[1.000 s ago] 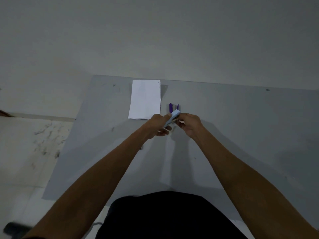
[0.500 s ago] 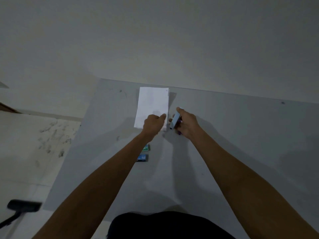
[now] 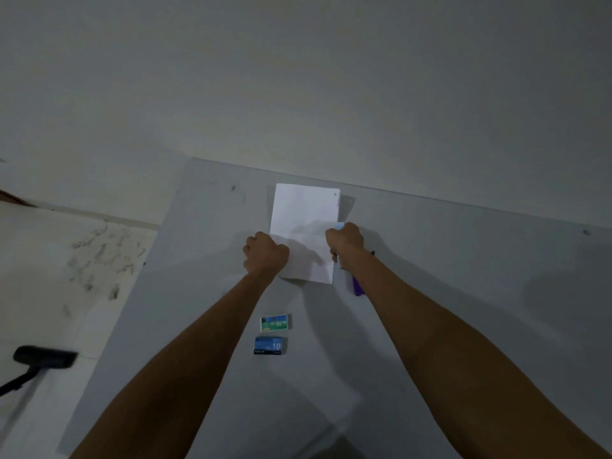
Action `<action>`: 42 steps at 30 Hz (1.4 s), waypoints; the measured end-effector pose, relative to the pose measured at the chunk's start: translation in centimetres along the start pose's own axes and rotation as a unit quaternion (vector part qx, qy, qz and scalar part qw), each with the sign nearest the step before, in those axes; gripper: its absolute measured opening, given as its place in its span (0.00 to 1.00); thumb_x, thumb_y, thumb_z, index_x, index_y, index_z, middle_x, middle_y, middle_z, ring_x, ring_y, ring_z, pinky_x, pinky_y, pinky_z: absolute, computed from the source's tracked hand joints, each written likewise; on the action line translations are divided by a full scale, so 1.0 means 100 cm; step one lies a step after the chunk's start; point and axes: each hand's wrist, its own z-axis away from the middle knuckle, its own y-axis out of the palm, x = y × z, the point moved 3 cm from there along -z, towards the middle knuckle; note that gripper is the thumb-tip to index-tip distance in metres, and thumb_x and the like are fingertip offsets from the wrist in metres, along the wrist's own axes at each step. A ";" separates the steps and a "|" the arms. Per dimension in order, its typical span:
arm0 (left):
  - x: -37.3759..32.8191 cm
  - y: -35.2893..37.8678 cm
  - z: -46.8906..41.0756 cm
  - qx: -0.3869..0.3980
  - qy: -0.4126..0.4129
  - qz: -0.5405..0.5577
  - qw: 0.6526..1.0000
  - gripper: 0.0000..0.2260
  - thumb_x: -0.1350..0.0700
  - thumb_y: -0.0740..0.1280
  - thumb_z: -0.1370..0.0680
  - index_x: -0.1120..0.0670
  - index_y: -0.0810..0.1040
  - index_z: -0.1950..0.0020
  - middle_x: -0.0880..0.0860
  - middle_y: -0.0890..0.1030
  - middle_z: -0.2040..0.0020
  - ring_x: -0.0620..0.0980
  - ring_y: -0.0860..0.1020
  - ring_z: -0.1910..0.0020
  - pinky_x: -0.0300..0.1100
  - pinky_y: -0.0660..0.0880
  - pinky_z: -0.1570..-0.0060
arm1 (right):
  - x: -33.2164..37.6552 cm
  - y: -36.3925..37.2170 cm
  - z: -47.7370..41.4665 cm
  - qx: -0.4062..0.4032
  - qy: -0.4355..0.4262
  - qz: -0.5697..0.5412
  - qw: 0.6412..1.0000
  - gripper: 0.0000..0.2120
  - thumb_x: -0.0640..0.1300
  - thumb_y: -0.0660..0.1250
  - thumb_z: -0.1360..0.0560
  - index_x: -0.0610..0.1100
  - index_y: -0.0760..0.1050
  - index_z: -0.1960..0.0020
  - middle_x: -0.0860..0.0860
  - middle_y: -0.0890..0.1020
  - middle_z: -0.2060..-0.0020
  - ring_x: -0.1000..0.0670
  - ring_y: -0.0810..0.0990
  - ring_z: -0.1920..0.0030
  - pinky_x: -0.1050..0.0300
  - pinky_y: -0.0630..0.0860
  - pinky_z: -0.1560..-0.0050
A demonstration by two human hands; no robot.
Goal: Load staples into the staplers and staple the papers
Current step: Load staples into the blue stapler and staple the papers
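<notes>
A person leans over a grey surface [image 3: 463, 276], both bare arms reaching toward a stack of white papers [image 3: 306, 213] lying near its far edge at 12 o'clock. The papers' long axis runs from near to far, tilted slightly left at the far end; a small mark shows at the far right corner. The left hand [image 3: 265, 253] is a closed fist on the sheet's near left edge, fingers curled in and covering that corner. The right hand [image 3: 344, 238] is clenched at the sheet's right edge around a light blue stapler [image 3: 338, 224], of which only a tip shows past the knuckles; how it points cannot be told. Just beside the right forearm, at 5 o'clock from the papers, lies a purple stapler [image 3: 357, 288], largely hidden by the arm. Nearer the person, between the forearms, sit two small closed staple boxes: a green-and-blue box [image 3: 275, 323] and, just at its 6 o'clock, a blue box [image 3: 269, 346]; their contents cannot be seen. At 9 o'clock, off the surface, a black brush-like head [image 3: 44, 356] on a handle lies over the marked floor [image 3: 49, 276].
</notes>
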 end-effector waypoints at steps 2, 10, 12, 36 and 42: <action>0.002 0.001 -0.006 -0.002 -0.020 0.053 0.998 0.20 0.57 0.63 0.28 0.63 0.71 0.38 0.61 0.73 0.37 0.62 0.71 0.38 0.56 0.72 0.39 | -0.002 0.001 -0.004 0.002 -0.005 0.012 1.000 0.19 0.39 0.59 0.27 0.39 0.70 0.36 0.38 0.79 0.45 0.44 0.75 0.59 0.60 0.69 0.74; -0.001 -0.008 0.003 0.057 0.000 0.250 0.967 0.06 0.62 0.63 0.22 0.61 0.77 0.48 0.59 0.76 0.52 0.56 0.75 0.52 0.46 0.72 0.54 | 0.002 -0.029 0.008 -0.002 -0.096 -0.006 0.995 0.05 0.38 0.63 0.26 0.45 0.75 0.53 0.45 0.78 0.62 0.47 0.76 0.65 0.60 0.71 0.71; -0.008 -0.017 0.012 0.068 0.034 0.263 0.962 0.11 0.62 0.63 0.22 0.62 0.77 0.42 0.59 0.77 0.49 0.56 0.75 0.51 0.47 0.73 0.53 | 0.005 -0.044 0.018 0.014 -0.105 -0.058 0.993 0.04 0.38 0.65 0.25 0.45 0.75 0.56 0.46 0.77 0.67 0.49 0.73 0.70 0.60 0.69 0.73; -0.056 -0.059 0.133 0.295 0.039 0.429 0.853 0.28 0.36 0.62 0.26 0.62 0.79 0.47 0.58 0.81 0.55 0.57 0.79 0.55 0.45 0.78 0.62 | -0.013 -0.173 0.145 -0.119 -0.450 0.054 0.884 0.06 0.35 0.66 0.26 0.43 0.81 0.56 0.56 0.78 0.68 0.65 0.77 0.69 0.75 0.67 0.66; -0.054 -0.056 0.144 0.246 0.052 0.442 0.861 0.02 0.67 0.67 0.26 0.62 0.76 0.55 0.60 0.78 0.52 0.55 0.78 0.60 0.41 0.78 0.73 | -0.031 -0.179 0.159 -0.111 -0.407 -0.028 0.906 0.07 0.37 0.64 0.24 0.43 0.81 0.52 0.49 0.81 0.64 0.59 0.76 0.71 0.68 0.71 0.69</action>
